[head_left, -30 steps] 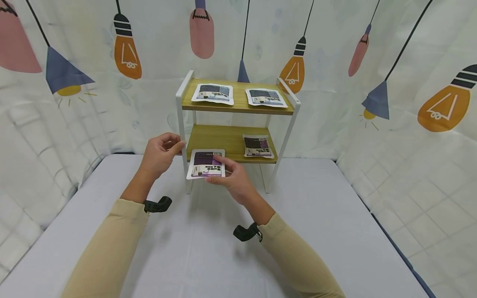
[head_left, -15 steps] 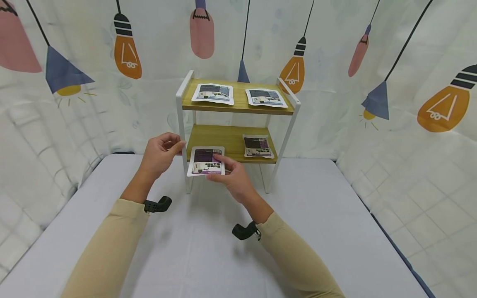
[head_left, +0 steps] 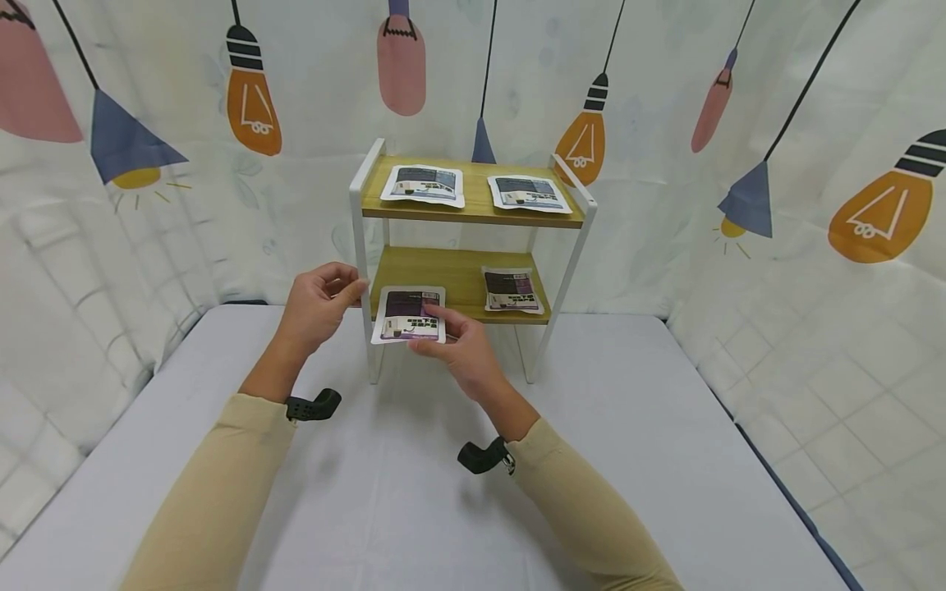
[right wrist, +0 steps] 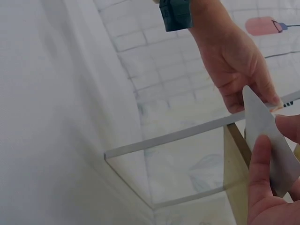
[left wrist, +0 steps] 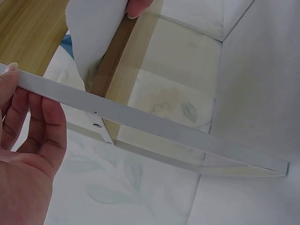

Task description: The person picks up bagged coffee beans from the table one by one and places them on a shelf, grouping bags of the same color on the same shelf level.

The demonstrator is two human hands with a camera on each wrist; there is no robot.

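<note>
My left hand (head_left: 318, 304) pinches the white front post (left wrist: 140, 117) of a small two-tier shelf rack, thumb on one side and fingers on the other. A flat white-edged pouch (head_left: 399, 310) with a dark purple label is held by my right hand (head_left: 469, 353), between thumb and fingers. It overlaps the front left edge of the lower wooden shelf (head_left: 443, 267) in the head view. From the right wrist, the pouch's plain pale back (right wrist: 265, 133) shows, tilted close to the post. Whether it touches the shelf I cannot tell.
Another purple-labelled pouch (head_left: 512, 292) lies at the right of the lower shelf. Two blue-labelled pouches, one left (head_left: 423, 185) and one right (head_left: 529, 194), lie on the top shelf. The rack stands at the back of a white-covered table (head_left: 414, 492), before a patterned curtain (head_left: 310, 74).
The right hand has moved slightly forward, carrying the pouch a little farther over the lower shelf's front edge. The left hand stays on the post.
</note>
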